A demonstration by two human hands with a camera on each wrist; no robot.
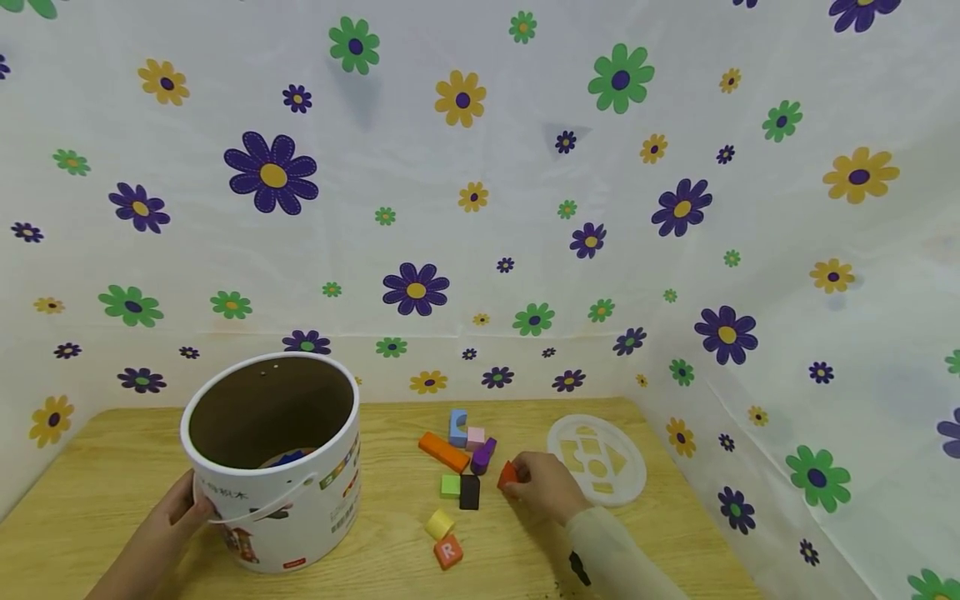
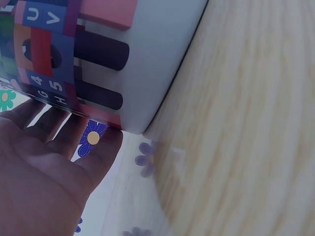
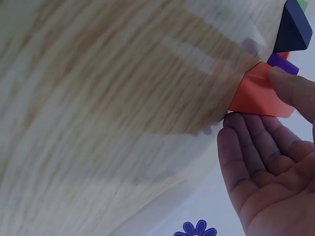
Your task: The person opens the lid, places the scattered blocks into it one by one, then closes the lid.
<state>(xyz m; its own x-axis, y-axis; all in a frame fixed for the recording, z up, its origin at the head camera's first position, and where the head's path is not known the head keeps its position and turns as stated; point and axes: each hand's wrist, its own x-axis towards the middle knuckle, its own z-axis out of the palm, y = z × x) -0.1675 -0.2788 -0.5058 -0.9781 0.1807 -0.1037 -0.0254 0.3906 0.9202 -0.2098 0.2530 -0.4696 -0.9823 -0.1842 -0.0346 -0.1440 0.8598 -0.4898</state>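
My left hand [image 1: 180,512] rests against the left side of a white bucket [image 1: 300,533] with a thin carry handle. In the left wrist view its spread fingers [image 2: 101,157] lie on the printed wall near the bucket's base. Something blue shows inside the bucket; the rest of its bottom is dark. My right hand [image 1: 546,487] pinches a red triangular block [image 1: 507,476] between thumb and fingers, low over the table. In the right wrist view the block [image 3: 258,93] has its sloping faces toward the camera, with a black block [image 3: 294,27] beyond it.
Left of the right hand lie orange [image 1: 444,452], blue [image 1: 457,427], pink [image 1: 476,438], purple [image 1: 482,457], green [image 1: 450,486], black [image 1: 469,492] and yellow [image 1: 439,524] blocks, plus a red R block [image 1: 448,551]. A white cut-out lid [image 1: 633,462] lies to the right. Flowered sheets [image 1: 420,167] enclose the table.
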